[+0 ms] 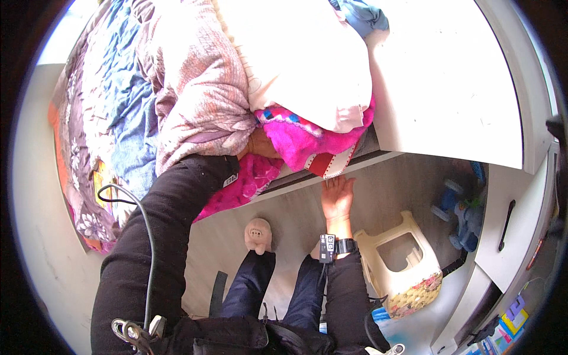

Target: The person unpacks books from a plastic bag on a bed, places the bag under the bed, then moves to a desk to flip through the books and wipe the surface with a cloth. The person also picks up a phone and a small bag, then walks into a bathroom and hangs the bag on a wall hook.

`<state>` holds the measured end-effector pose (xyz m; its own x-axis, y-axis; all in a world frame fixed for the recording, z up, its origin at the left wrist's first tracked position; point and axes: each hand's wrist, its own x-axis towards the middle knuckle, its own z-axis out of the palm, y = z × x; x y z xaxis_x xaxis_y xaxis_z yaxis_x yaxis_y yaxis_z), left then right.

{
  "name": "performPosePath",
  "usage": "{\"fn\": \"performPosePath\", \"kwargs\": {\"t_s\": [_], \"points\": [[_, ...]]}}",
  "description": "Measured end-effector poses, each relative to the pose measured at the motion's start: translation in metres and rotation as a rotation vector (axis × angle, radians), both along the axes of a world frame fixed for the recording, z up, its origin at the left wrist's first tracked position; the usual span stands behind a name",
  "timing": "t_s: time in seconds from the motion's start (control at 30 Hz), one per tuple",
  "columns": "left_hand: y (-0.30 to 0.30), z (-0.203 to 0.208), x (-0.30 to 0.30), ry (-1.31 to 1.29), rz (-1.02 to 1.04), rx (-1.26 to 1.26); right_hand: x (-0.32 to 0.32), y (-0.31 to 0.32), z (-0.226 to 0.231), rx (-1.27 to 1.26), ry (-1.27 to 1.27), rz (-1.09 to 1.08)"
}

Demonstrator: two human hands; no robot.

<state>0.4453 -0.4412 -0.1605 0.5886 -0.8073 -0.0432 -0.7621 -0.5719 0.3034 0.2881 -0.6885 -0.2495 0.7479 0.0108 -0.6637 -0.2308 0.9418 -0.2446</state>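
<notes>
A bright pink blanket (290, 145) with a blue-and-red patterned border lies bunched at the near edge of the bed. My left hand (259, 145) reaches in between it and a pinkish-brown plush blanket (195, 106); its fingers are hidden in the folds. Palm up, my right hand (336, 198) stretches its fingers toward a red-and-white corner of cloth (324, 164) that hangs over the bed edge. Those fingertips are at or just under that corner; contact is unclear. Over the pink blanket lies a large white quilt (302, 59), washed out by light.
A white cabinet (449, 83) stands right of the bedding. On the floor sit a cream plastic stool (408, 260) with a flowered side and a blue-grey toy (461, 216). My slippered foot (258, 235) is near the bed. A blue sheet (127, 112) lies rumpled at left.
</notes>
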Motion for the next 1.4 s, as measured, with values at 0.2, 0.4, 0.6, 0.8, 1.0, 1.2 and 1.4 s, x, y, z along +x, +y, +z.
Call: {"fn": "performPosePath", "kwargs": {"t_s": [0.2,0.4,0.6,0.8,1.0,1.2,1.4], "points": [[-0.001,0.004,-0.005,-0.003,-0.001,0.011,-0.004,-0.004,0.003,-0.087,0.035,0.086],[0.003,0.009,-0.007,-0.022,0.007,0.032,-0.006,0.003,-0.003,-0.303,-0.042,0.197],[0.004,0.009,-0.003,-0.046,0.007,0.039,-0.022,0.040,-0.009,-0.292,0.127,0.302],[0.005,0.003,0.000,-0.071,0.002,0.054,-0.047,0.040,-0.046,-0.059,0.175,0.147],[0.004,-0.004,0.008,-0.104,-0.030,0.094,-0.022,0.030,-0.097,-0.031,0.197,0.079],[0.007,0.002,0.010,-0.148,-0.072,0.156,-0.007,0.031,-0.110,-0.166,0.269,-0.002],[0.020,-0.012,0.008,-0.223,-0.054,0.133,0.003,0.013,-0.121,-0.180,0.372,-0.008]]}}
